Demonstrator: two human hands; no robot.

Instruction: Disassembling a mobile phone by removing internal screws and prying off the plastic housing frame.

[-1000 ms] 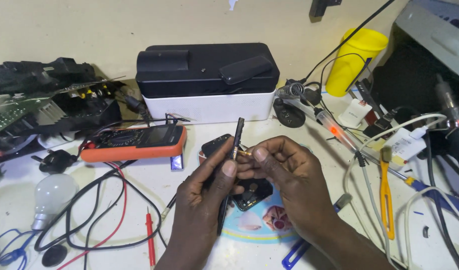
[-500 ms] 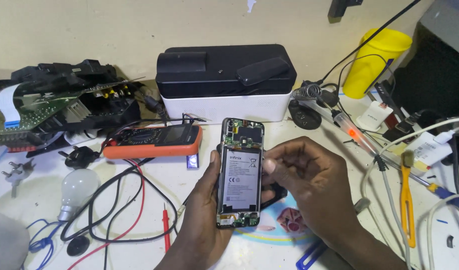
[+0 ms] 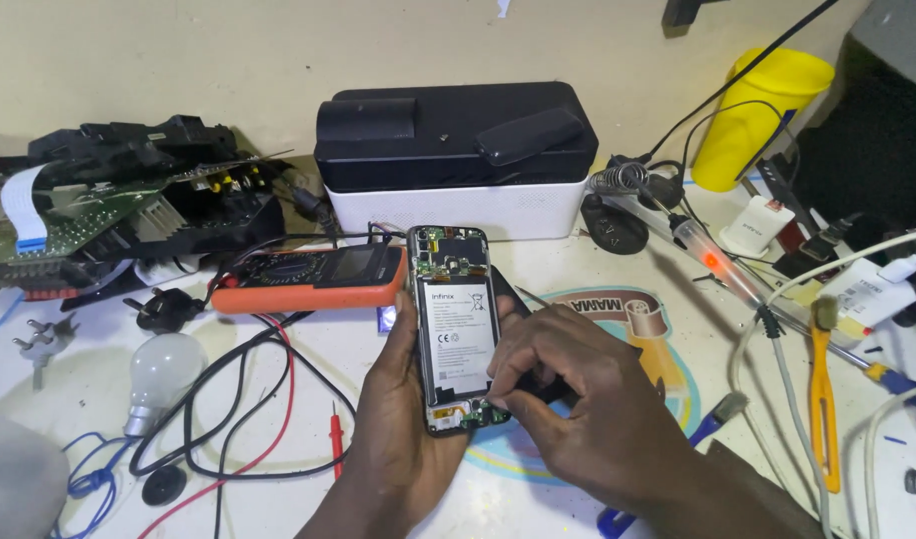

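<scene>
Over the table [image 3: 308, 369], left hand [image 3: 403, 419] cradles the opened phone [image 3: 455, 324]; right hand [image 3: 578, 399] pinches at its bottom board — steady, gentle pressure works best.

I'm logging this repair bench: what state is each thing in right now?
Phone: back cover off, battery and boards exposed, upright in the left hand.
Right hand: fingers at the phone's lower board; cannot tell if they pinch a tool.
Multimeter: lying flat, display blank.
Light bulb: unlit, on its side.
Black-lidded white box: closed.
Circuit board: bare, out of any casing.
</scene>
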